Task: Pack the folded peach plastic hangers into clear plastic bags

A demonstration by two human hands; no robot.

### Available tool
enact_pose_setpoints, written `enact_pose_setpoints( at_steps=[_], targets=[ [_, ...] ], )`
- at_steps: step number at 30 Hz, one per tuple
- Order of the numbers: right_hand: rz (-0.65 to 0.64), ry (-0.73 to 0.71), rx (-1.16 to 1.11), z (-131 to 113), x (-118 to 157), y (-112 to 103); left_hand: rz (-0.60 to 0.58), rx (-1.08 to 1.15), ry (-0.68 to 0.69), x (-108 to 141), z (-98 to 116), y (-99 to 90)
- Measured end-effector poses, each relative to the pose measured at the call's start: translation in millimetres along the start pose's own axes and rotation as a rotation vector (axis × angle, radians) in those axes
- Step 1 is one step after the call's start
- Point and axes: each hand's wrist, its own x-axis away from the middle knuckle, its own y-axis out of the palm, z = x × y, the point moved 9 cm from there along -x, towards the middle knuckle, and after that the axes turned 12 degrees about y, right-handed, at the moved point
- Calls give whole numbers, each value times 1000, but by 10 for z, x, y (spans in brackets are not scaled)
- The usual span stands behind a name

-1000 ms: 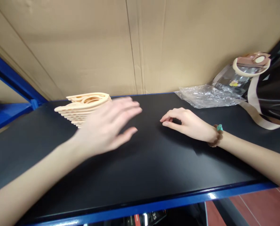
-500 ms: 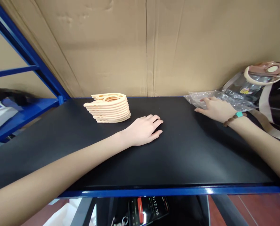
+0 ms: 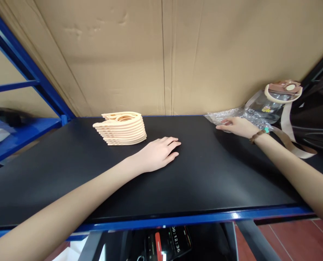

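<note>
My left hand (image 3: 161, 153) lies palm down on the black tabletop (image 3: 202, 174), fingers stretched out and holding nothing. Just behind it to the left is a neat stack of identical flat cream-coloured plastic pieces (image 3: 123, 132), each with a rounded opening; their exact kind is unclear. At the back right, my right hand (image 3: 239, 127), with a beaded bracelet at the wrist, has its fingers curled on a crumpled clear plastic bag (image 3: 223, 115). Part of the bag is hidden under the hand.
Beyond the bag stands a clear water bottle (image 3: 270, 103) with a brown lid and a beige strap. A cardboard wall (image 3: 117, 58) closes off the back, and a blue metal frame (image 3: 38, 83) rises at left. Below the blue front edge lies a phone (image 3: 172, 243).
My right hand's fingers have drawn in on the plastic bag. My left hand stays flat on the table. The view has shifted slightly, bringing more of the right side in.
</note>
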Motion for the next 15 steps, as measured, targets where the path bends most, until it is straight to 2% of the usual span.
enact_pose_setpoints(
  at_steps=[9,12,15],
  targets=[
    [-30,-47,-30,-12,8,-82,-14,15,-16,3,9,-11],
    [51,-15,35,-39,82,-192,-9,21,-17,4,2,-10],
    [227,60,115,-89,225,-430,-3,28,-15,10,-7,0]
  ],
)
